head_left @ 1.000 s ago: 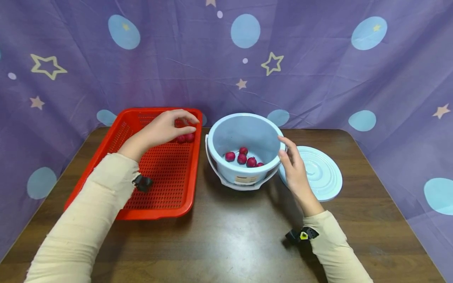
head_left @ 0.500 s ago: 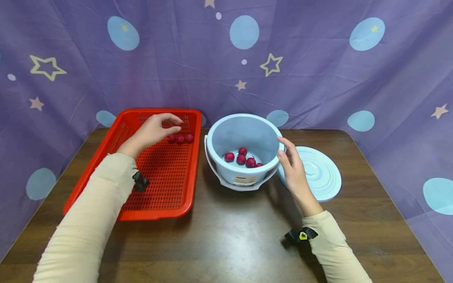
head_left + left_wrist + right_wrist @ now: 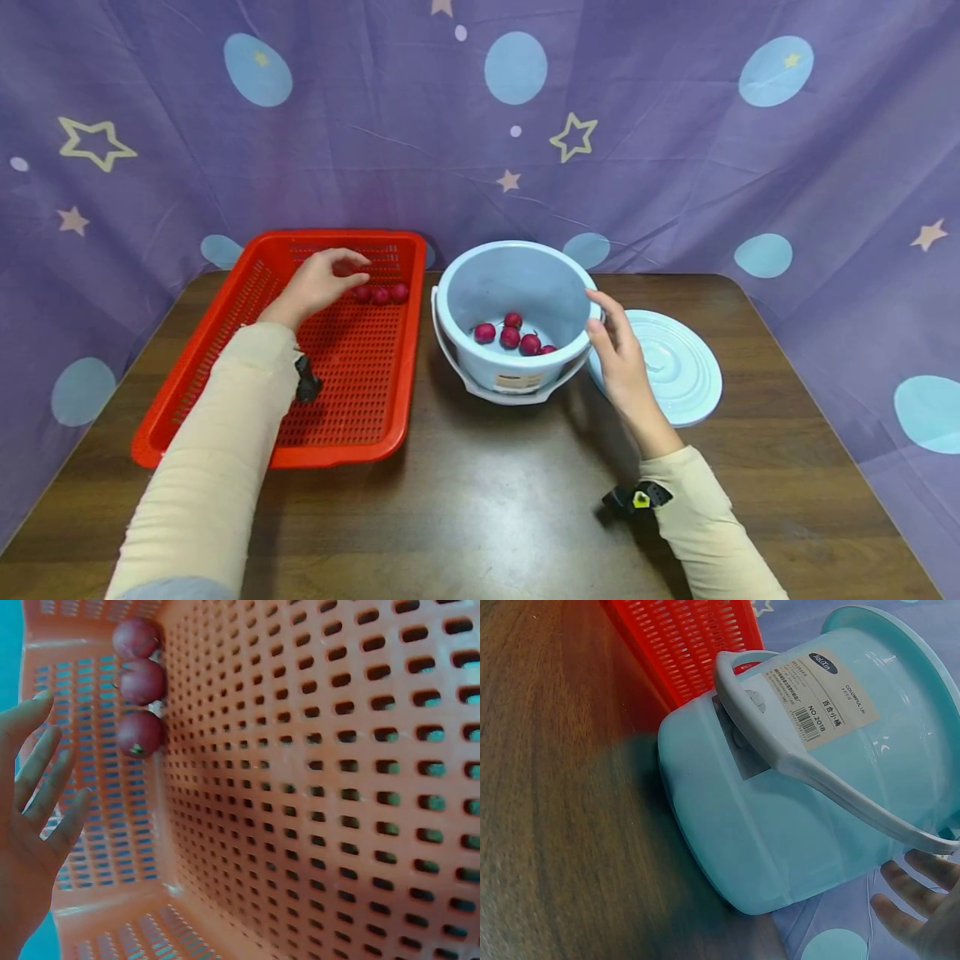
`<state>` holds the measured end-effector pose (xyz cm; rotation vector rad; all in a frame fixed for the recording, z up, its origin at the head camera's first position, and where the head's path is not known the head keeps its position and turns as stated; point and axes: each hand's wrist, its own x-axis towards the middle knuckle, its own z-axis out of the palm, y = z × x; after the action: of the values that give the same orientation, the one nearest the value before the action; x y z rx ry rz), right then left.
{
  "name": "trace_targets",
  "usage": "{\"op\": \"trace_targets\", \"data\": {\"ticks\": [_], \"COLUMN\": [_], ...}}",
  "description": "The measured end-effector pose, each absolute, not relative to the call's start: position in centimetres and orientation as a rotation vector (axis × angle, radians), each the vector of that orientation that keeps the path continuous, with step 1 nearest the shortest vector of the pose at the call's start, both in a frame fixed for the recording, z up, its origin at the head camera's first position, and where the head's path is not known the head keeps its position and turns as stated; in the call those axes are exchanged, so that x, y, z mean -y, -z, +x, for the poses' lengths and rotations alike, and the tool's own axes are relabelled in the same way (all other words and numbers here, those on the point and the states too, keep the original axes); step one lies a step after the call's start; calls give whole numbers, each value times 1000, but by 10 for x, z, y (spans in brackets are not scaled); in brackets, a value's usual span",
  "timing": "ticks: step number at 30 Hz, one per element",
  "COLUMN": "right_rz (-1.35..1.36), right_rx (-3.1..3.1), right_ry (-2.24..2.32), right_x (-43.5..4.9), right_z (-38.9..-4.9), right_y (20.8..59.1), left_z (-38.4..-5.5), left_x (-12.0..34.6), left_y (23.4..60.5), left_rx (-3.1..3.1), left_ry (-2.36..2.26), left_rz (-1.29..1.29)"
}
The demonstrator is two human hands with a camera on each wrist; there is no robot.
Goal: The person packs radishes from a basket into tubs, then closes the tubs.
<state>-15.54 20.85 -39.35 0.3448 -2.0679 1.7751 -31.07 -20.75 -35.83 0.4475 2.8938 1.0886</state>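
Observation:
My left hand hovers inside the red plastic basket, its thumb and fingers apart with nothing between them. Three small round dark-red fruits sit in a row against the basket's far right side. The left wrist view shows the fingers loosely extended, a short way from the nearest fruit. My right hand holds the light-blue bucket at its right rim, with thumb and index finger at the edge and other fingers along the outside. Several red fruits lie on the bucket's bottom.
A light-blue round lid lies on the wooden table, right of the bucket and partly behind my right hand. The bucket's white handle hangs down in front. A purple curtain with stars rises behind the table.
My left hand has moved left and slightly down from the basket's right rim, uncovering the row of three fruits. The right hand and the bucket stay where they were.

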Motion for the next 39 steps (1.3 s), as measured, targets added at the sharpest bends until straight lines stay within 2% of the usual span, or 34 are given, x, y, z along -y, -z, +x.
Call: {"op": "trace_targets", "data": {"ticks": [8,16,39], "right_rz": [346,368,372], "right_rx": [2071,2065,2063], "right_ry": [-1772,-1773,-1767], "right_x": [-207,-206,-210], "right_z": [-155,-154,-154], "right_y": [394,393,391], "left_z": [-312,-313,-315], "left_x": [210,208,203], "left_y": [371,383,378], "left_rx": [-2855,-2888,-2864], "left_ry": [-1017,-894,-828], "left_rz": [311,339,249]}}
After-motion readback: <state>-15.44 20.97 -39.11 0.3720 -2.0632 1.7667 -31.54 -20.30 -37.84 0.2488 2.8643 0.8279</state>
